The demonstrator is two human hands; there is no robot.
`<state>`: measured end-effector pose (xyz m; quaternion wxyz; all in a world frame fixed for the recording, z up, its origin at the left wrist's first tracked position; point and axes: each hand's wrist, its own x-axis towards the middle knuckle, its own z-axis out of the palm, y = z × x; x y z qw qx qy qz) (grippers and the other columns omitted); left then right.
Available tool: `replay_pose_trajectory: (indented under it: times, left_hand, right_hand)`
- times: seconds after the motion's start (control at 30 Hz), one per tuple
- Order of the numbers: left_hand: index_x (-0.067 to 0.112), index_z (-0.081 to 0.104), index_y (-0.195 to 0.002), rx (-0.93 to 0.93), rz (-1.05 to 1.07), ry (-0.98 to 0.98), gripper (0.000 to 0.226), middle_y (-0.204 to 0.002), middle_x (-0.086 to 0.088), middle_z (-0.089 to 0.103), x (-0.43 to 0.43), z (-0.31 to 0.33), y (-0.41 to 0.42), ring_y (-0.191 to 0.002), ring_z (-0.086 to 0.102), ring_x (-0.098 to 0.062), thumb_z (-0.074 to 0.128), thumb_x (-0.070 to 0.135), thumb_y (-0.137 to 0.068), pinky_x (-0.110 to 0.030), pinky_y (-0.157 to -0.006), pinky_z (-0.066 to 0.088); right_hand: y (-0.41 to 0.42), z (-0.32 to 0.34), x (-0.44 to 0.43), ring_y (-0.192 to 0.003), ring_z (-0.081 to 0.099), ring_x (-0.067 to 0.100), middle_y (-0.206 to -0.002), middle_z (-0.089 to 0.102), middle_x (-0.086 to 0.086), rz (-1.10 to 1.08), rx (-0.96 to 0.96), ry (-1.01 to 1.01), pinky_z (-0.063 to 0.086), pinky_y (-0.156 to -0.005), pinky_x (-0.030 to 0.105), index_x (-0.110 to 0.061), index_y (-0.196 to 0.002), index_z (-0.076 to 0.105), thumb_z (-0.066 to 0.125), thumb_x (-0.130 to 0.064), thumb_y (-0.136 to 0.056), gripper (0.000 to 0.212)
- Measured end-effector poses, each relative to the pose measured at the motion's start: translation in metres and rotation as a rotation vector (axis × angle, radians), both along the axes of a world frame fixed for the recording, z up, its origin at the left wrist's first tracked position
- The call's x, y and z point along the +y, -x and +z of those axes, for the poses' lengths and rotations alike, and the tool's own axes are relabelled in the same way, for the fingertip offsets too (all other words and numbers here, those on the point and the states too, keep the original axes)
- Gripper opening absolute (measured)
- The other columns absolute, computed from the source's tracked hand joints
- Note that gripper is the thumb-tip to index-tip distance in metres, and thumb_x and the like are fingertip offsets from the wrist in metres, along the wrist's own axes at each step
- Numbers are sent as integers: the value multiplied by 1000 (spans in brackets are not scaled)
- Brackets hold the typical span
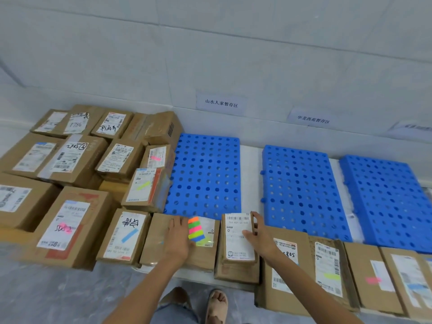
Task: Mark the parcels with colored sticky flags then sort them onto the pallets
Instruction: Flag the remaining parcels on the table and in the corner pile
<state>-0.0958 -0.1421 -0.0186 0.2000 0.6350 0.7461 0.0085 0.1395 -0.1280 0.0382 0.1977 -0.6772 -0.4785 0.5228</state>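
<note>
both bare forearms reach forward from below, a little apart. the left hand (177, 237) lies palm down with fingers almost straight, its thumb not visible. the right hand (260, 235) curls around a small parcel (238, 244), thumb on top, fingers over its right edge.
</note>
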Motion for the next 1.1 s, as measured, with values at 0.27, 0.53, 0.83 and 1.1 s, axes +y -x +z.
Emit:
replay_pose_trajectory:
  times: [0.27,0.53,0.83,1.1]
  left_hand:
    - [15,30,-137,100,-152,110,75,-139,-8,26,15,13,10,-129,28,-26,73,25,-77,-31,-99,38]
    - [18,36,-72,-523,117,-10,31,-66,1,42,24,29,25,-62,43,-16,62,13,-87,-26,-57,34]
    - [10,54,-119,-1366,414,269,28,-113,-14,65,28,128,-12,-97,68,-25,57,4,-92,-28,-80,58]
    - [9,56,-122,-1482,308,318,32,-106,-17,68,16,166,-39,-94,69,-27,58,4,-91,-30,-77,58]
  right_hand:
    - [3,7,6,-85,60,12,-108,55,0,3,-75,50,52,-62,20,-20,-138,28,54,-8,-93,54]
    - [9,17,11,-103,55,22,-132,49,11,41,-188,72,49,-86,34,-18,-141,25,58,-8,-90,61]
    - [21,63,4,-132,30,7,-142,35,-5,323,-220,-725,26,-108,21,-31,-129,50,61,-25,-90,41]
    - [5,77,12,-118,44,10,-124,55,-8,442,-138,-800,31,-101,25,-29,-120,63,59,-38,-87,33]
